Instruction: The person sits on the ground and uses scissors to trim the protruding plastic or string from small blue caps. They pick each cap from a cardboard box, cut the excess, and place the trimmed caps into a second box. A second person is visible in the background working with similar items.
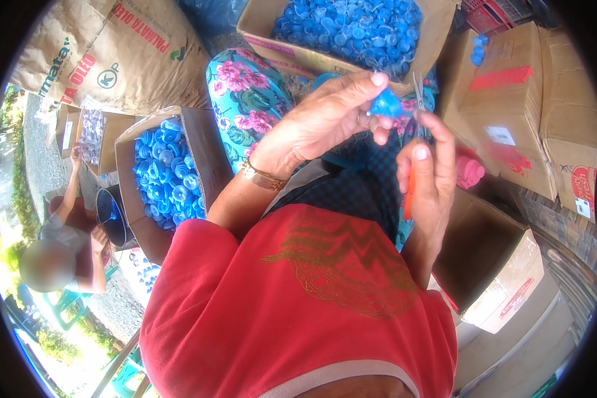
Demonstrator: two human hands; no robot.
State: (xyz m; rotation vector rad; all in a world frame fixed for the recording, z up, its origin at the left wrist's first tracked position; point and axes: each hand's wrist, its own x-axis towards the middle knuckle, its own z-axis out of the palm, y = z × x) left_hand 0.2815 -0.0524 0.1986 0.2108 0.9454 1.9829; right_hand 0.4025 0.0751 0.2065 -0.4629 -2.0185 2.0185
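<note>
My left hand (322, 99) pinches a small blue plastic cap-like piece (386, 105) between thumb and fingers, above my lap. A pair of scissors (418, 93) is in my right hand (434, 166), its metal blades pointing away from me just right of the blue piece and its orange handle partly covered by my fingers. Whether the blades touch the piece I cannot tell. Beyond my hands, a cardboard box (298, 60) holds many similar blue pieces (351, 33), some with thin pale strings or rings. Another box (209, 149) of blue ones (166, 176) stands left of me.
A large brown paper sack (126, 60) lies at the far left. Closed cartons (504, 99) stand on the right, a few blue pieces (479, 50) on one. An open carton (504, 285) and a pink plastic piece (469, 172) are nearer. Another person (66, 239) works at left beside a dark bucket (115, 215).
</note>
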